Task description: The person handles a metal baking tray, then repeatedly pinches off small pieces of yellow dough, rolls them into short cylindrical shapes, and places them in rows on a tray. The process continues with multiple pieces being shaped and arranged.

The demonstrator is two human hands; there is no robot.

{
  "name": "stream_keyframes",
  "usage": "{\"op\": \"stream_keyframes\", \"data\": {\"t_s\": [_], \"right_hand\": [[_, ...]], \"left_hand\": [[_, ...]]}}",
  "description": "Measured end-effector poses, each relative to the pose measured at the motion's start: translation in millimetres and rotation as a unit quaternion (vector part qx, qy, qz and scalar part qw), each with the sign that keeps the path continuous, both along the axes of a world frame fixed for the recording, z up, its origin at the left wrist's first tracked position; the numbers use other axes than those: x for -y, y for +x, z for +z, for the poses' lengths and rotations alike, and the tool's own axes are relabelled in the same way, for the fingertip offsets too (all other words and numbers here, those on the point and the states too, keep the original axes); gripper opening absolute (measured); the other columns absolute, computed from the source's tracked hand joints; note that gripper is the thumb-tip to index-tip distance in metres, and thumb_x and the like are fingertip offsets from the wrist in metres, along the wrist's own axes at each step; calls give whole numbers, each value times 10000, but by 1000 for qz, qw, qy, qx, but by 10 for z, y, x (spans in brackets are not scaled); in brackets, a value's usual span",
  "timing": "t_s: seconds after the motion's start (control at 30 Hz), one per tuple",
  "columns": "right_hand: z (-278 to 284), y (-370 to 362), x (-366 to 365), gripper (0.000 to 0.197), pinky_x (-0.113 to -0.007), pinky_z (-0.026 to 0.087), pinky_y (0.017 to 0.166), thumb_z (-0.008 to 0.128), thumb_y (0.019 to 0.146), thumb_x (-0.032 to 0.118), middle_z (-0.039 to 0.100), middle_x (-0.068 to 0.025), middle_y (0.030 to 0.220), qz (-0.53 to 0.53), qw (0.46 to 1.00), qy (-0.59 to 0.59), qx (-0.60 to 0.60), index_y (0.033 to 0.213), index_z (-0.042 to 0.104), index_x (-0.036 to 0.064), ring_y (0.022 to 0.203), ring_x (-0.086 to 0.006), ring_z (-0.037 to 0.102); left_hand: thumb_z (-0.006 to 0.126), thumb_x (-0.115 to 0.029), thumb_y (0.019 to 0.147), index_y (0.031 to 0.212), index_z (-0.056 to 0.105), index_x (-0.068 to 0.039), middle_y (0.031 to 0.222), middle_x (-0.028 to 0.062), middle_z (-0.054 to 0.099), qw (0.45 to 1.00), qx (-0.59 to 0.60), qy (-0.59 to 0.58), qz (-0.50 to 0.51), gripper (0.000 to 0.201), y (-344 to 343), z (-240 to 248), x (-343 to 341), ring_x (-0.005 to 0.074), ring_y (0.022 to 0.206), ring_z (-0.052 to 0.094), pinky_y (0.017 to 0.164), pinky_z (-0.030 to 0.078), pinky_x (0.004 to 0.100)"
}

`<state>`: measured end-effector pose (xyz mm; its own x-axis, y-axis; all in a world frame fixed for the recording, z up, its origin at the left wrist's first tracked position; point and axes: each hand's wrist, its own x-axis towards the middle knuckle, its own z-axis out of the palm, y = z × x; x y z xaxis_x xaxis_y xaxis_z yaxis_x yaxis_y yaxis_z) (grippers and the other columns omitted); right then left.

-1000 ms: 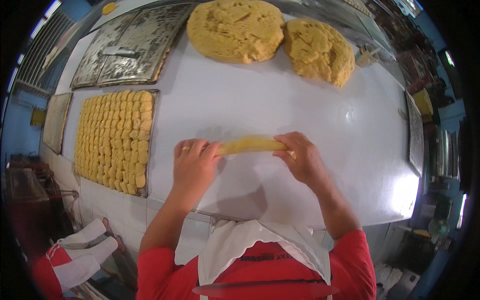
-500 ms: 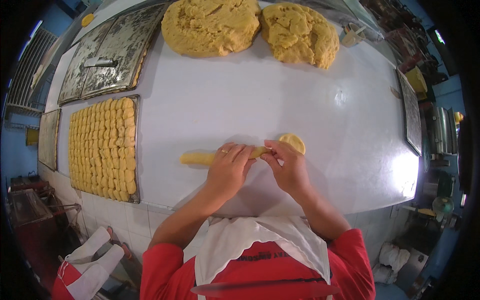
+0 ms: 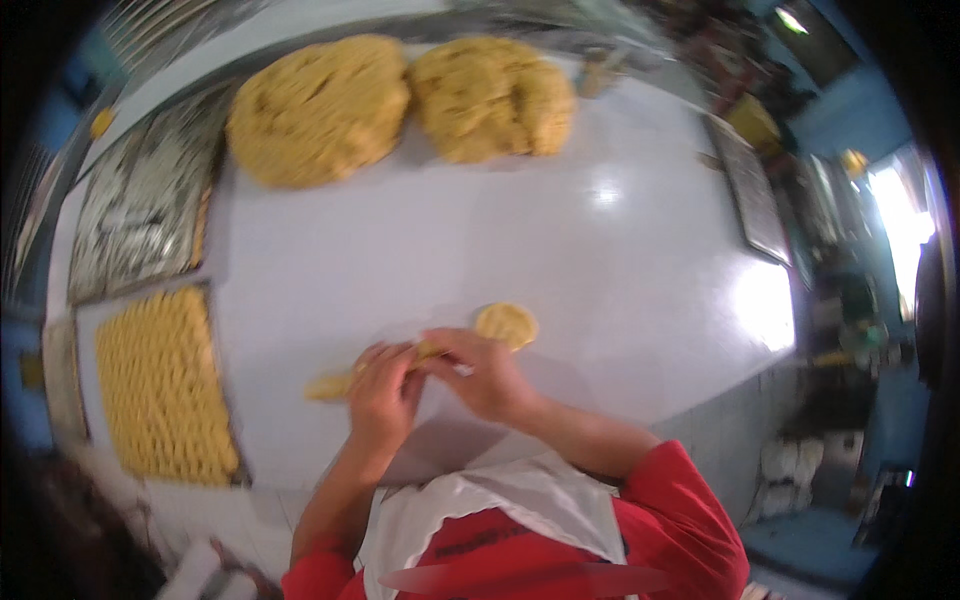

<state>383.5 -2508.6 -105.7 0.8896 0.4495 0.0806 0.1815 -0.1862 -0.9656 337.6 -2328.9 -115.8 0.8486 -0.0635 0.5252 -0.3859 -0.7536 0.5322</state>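
A thin yellow dough roll [image 3: 325,387] lies on the table close to its front edge, its left end showing. My left hand [image 3: 383,395] is closed over the roll's middle, fingers wrapped across it. Against it, my right hand [image 3: 482,375] pinches the roll's right end between thumb and fingers; the tip is partly hidden and blurred. Just beyond the right hand sits a round, flattened piece of dough [image 3: 507,325], apart from the roll.
Two big dough masses [image 3: 320,110] rest at the table's far side, a cup [image 3: 597,75] beside them. To the left are a tray of small dough pieces in rows [image 3: 165,385] and dark metal trays [image 3: 150,190]. Another tray [image 3: 748,190] lies along the right edge.
The whole view has swung, so the table and trays sit differently in the picture. My right hand has come nearer my left on the roll. More of the round dough piece shows.
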Motion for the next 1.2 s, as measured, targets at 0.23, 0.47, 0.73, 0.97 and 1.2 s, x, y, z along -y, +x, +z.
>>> {"op": "stream_keyframes", "data": {"t_s": [0.23,0.47,0.73,0.97,1.2], "right_hand": [[72,123,5,418,-357,592,888,763,958,162,711,-175,1194,12,997,39,-72,1332,666,5,1044,-271,722],[48,161,-84,384,-358,598,876,763,945,172,712,-188,1157,18,998,12,-64,1290,699,19,972,-271,731],[77,255,-43,260,-308,597,825,747,960,148,724,-140,1121,46,996,8,-72,1182,740,13,936,-212,728],[-6,430,144,235,-260,563,770,735,982,146,722,-54,974,22,968,84,-234,1151,743,-17,911,-103,687],[62,539,898,333,-301,575,793,655,1007,68,743,-104,1002,-81,996,1,-39,1321,648,-42,885,-178,709]], "left_hand": [[832,9,778,1115,693,-37,1084,134,751,1000,-12,-10,20,367,35,64,13,376,1014,707,917,562,485],[833,49,749,1138,672,-32,1108,123,744,1000,-22,-16,8,429,40,42,-42,365,1011,708,873,572,457],[839,42,754,1085,684,-36,1046,100,754,999,14,-49,-7,373,88,48,-40,318,951,722,865,576,432],[846,-14,799,1107,692,-31,1090,116,736,999,39,30,-2,345,115,100,-106,330,970,700,878,561,445],[828,-120,870,1116,711,-32,1082,143,720,984,29,109,137,286,360,312,30,349,943,693,799,567,440]]}}
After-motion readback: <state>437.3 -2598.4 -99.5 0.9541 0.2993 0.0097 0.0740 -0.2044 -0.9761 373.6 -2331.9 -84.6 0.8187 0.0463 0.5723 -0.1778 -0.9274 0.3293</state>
